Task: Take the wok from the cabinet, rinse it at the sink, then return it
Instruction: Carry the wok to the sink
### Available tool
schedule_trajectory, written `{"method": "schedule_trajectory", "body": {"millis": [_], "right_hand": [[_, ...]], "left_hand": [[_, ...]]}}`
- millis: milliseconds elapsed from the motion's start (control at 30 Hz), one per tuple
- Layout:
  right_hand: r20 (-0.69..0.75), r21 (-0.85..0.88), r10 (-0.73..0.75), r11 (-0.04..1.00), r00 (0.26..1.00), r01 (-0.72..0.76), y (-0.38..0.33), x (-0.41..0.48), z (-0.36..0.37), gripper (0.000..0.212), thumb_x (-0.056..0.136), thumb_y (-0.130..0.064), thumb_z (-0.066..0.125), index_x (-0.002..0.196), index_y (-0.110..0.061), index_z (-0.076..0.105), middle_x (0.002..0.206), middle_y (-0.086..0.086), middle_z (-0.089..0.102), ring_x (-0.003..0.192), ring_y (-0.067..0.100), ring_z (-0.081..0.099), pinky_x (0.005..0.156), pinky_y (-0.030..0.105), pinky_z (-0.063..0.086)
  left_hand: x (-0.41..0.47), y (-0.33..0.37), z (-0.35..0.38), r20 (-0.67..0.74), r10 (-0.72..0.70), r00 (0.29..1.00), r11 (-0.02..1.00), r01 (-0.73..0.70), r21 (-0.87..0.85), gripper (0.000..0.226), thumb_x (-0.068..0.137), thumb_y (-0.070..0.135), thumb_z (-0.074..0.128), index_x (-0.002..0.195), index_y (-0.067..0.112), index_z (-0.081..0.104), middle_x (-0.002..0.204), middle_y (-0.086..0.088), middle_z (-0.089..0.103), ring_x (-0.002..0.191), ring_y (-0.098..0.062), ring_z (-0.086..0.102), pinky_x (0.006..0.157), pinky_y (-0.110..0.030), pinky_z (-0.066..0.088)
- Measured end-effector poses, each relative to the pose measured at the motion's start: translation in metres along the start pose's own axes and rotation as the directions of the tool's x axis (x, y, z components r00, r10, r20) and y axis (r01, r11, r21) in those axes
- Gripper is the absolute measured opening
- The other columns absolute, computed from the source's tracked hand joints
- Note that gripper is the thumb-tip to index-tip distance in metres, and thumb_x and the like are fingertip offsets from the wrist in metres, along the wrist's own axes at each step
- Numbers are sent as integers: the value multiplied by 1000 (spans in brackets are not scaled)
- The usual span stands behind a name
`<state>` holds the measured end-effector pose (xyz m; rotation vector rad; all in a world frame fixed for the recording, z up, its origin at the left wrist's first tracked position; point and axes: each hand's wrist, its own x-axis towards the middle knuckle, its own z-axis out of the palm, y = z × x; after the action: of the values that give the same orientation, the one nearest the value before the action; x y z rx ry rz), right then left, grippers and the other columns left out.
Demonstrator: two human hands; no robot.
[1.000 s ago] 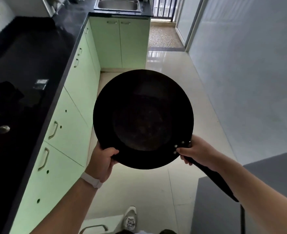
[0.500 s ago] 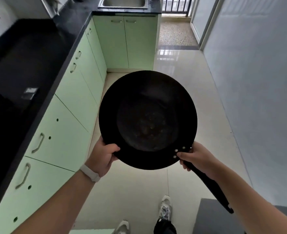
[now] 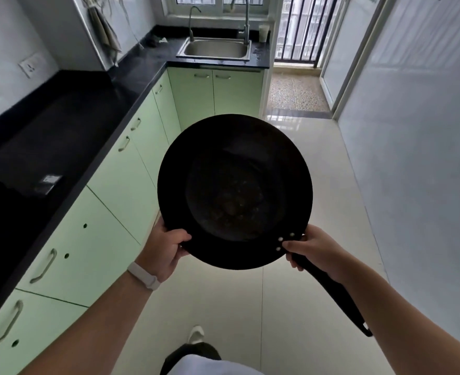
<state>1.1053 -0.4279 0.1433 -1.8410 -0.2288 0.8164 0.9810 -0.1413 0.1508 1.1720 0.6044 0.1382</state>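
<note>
both hands (image 3: 164, 250) grip the black wok (image 3: 234, 190).

Daylight comes in from the window (image 3: 218, 0) at 12 o'clock and the barred door (image 3: 296, 28) at 1 o'clock. We see the floor (image 3: 291, 125) shine white near it. The counter (image 3: 47, 136) at 9 o'clock and the wok (image 3: 234, 190) look almost black. Lines bend near the edges. The handles (image 3: 44, 265) at 8 o'clock look smeared.

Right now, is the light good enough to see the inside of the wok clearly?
In the head view, no: the wok is nearly black inside, only faint marks show; daylight glares on the floor by the far doorway; the wide lens bends the cabinets.
</note>
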Motion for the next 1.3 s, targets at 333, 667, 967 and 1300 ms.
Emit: {"method": "schedule_trajectory", "body": {"millis": [333, 667, 967, 1300], "right_hand": [[-83, -32, 33, 999, 996, -36, -62, 150, -18, 8, 93, 3, 61, 99, -3, 62, 64, 12, 67, 56, 25, 63, 50, 33, 48], [-221, 24, 65, 998, 973, -61, -154, 286, -29, 6, 93, 5, 60, 95, 1, 61, 63, 14, 66, 54, 26, 62, 47, 32, 48], [-196, 84, 116, 991, 974, -102, -175, 376, -79, 7, 93, 4, 57, 95, 4, 63, 65, 16, 66, 55, 27, 63, 47, 30, 48], [-99, 108, 97, 990, 990, -86, -185, 531, -188, 11, 93, 4, 54, 89, -1, 63, 62, 13, 66, 55, 28, 60, 48, 30, 46]], "left_hand": [[176, 44, -6, 85, -12, 996, 1000, 13, -11, 60, 85, -22, 41, 131, 15, 56, 119, -13, 69, 106, -35, 67, 74, -44, 59], [352, 140, -9, 210, -40, 977, 999, 36, 23, 59, 83, -19, 43, 131, 13, 54, 125, -17, 66, 113, -40, 64, 86, -56, 57], [453, 170, 28, 238, -75, 968, 996, 64, 54, 56, 79, -16, 49, 127, 12, 56, 124, -16, 67, 112, -38, 65, 89, -58, 56], [593, 200, 122, 109, -101, 989, 988, 87, 131, 57, 87, -20, 42, 131, 15, 53, 127, -14, 66, 116, -38, 62, 86, -53, 57]]}}
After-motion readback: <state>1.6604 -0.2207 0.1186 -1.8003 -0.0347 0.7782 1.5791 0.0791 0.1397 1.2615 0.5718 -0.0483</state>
